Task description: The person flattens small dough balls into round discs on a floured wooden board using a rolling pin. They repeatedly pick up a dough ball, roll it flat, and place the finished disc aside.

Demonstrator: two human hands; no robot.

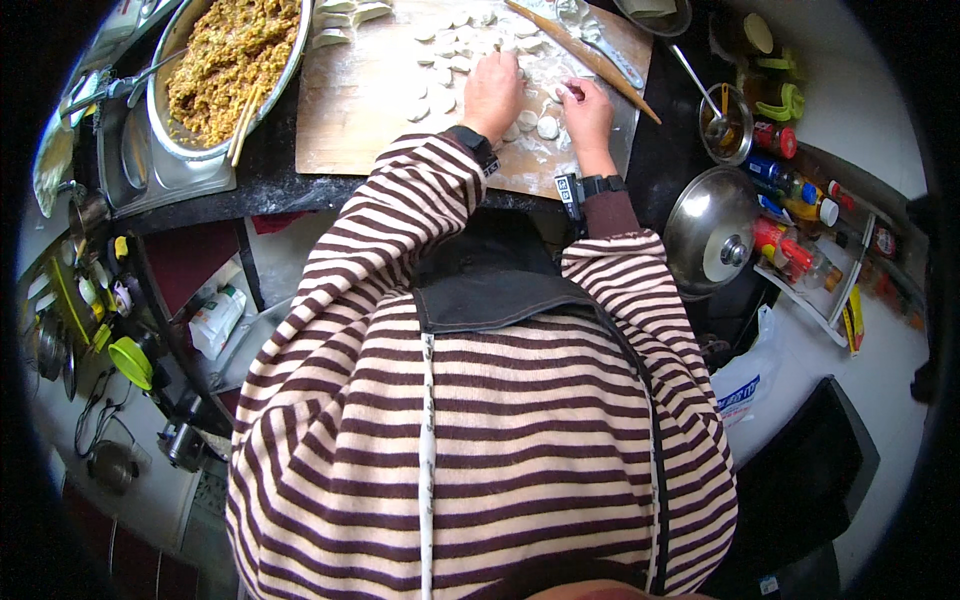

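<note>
My left hand (490,95) is on the floury wooden board (340,120), back up, fingers curled among small white dough rounds (442,100). Its fingertips are hidden, so I cannot tell what they grip. My right hand (587,110), to its right, pinches a small white dough piece at its fingertips, just above the board. More flattened rounds lie between and below my hands. A long wooden rolling pin (580,55) lies diagonally beyond my right hand, beside a knife (615,62). Larger pale dough pieces (350,12) sit at the board's back left.
A large bowl of yellow-brown mixture (215,75) with chopsticks (242,125) is at the left, by a sink (165,195). At the right are a steel bowl with a ladle (727,130), a domed lid (700,240), bottles and jars (785,180). A dark counter edge (260,200) runs below the board.
</note>
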